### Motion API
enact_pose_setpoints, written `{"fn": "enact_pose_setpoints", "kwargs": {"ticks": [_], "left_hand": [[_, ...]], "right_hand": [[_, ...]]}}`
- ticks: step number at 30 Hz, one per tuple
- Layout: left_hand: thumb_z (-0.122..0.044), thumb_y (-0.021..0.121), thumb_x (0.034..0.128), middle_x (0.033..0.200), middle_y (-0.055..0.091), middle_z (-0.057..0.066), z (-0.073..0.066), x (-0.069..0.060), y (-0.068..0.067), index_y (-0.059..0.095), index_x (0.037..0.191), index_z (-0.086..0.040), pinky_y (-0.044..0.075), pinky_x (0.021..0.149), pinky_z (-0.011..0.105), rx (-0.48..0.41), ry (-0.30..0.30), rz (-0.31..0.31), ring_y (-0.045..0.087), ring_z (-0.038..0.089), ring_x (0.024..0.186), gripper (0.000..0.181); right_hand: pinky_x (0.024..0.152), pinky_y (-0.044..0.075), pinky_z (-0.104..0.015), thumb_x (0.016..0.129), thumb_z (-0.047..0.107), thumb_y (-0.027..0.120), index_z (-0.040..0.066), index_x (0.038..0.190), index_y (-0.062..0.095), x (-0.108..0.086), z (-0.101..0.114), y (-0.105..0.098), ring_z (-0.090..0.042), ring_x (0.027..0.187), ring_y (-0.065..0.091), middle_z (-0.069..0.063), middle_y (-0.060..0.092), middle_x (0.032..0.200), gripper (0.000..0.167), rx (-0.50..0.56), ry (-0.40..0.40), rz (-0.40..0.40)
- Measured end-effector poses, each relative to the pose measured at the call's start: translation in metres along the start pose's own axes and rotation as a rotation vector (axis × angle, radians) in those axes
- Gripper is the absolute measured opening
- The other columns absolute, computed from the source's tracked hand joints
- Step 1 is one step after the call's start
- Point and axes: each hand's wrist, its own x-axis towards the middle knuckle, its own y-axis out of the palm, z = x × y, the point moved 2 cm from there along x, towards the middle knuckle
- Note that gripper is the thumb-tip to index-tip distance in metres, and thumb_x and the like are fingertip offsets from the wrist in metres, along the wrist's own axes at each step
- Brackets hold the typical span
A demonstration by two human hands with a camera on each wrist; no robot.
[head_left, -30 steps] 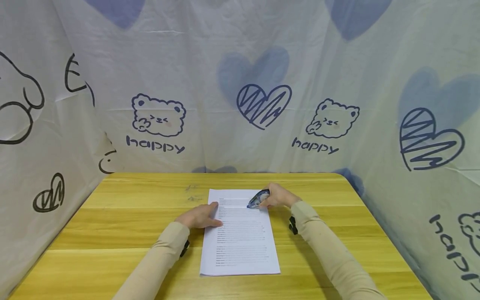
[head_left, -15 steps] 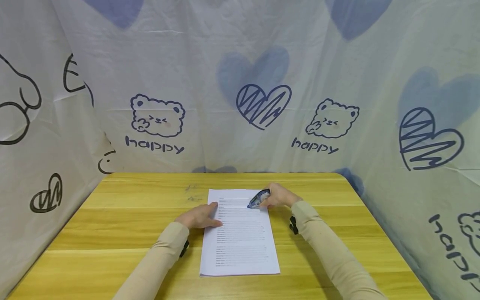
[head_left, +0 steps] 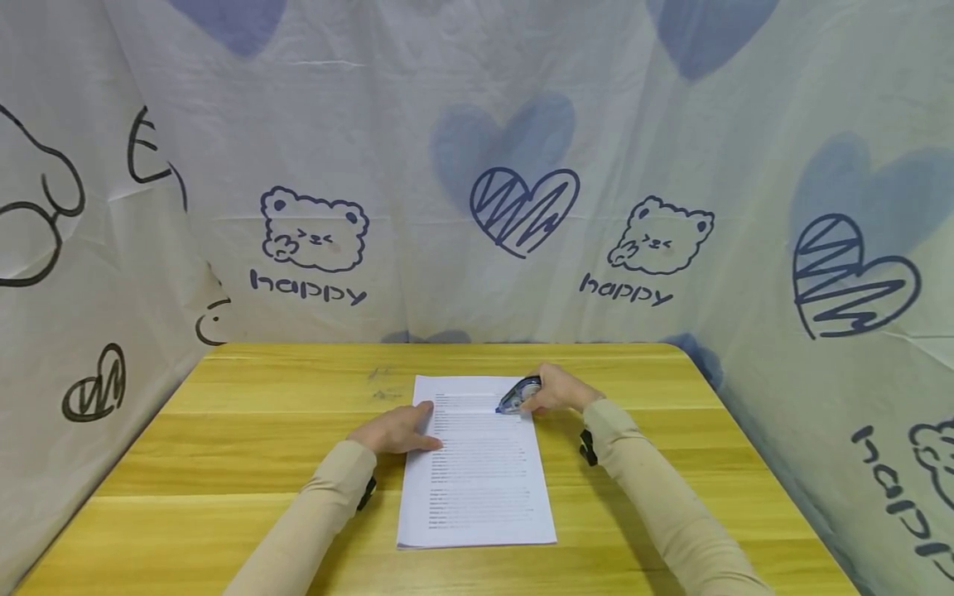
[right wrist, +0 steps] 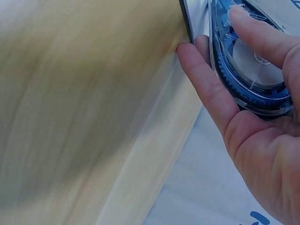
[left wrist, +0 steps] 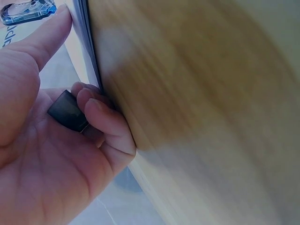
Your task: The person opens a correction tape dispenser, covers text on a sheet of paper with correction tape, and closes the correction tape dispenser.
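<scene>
The correction tape dispenser (head_left: 519,397) has a transparent case. Visible inside the case are a white reel (right wrist: 251,70) and a blue toothed wheel (right wrist: 226,70).

Legible writing: the word "happy", repeated on the curtain (head_left: 417,124) beyond both hands, below bear drawings. The lines on the printed paper (head_left: 484,480) are too small to read.

The two hands are apart, with the paper between them. The right hand (head_left: 561,389) grips the dispenser, thumb laid along the case. One finger reaches to the paper's edge. The dispenser extends from the right hand toward the left, its blue tip pointing down at the upper part of the page.

The left hand (head_left: 391,429) rests at the opposite edge of the paper, thumb and forefinger spread on it. Its other fingers curl around a small dark piece (left wrist: 68,112). The wooden table (head_left: 224,463) lies beneath the paper and both hands.
</scene>
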Motion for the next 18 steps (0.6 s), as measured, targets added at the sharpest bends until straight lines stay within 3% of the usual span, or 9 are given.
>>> {"fn": "enact_pose_setpoints", "kwargs": {"ticks": [18], "left_hand": [[-0.039,0.070,0.0906,0.151,0.042,0.022,0.0019,0.0030,0.0019,0.026,0.154,0.000,0.033,0.116,0.048,0.010,-0.011,0.004,0.040,0.034,0.140,0.086]], "right_hand": [[0.067,0.060,-0.033,0.080,0.011,0.081,0.002,0.095,0.071,0.0006,-0.0054,-0.0019,-0.022,0.070,0.066,-0.007,0.069,0.079,0.021,0.013,0.015,0.014]]}}
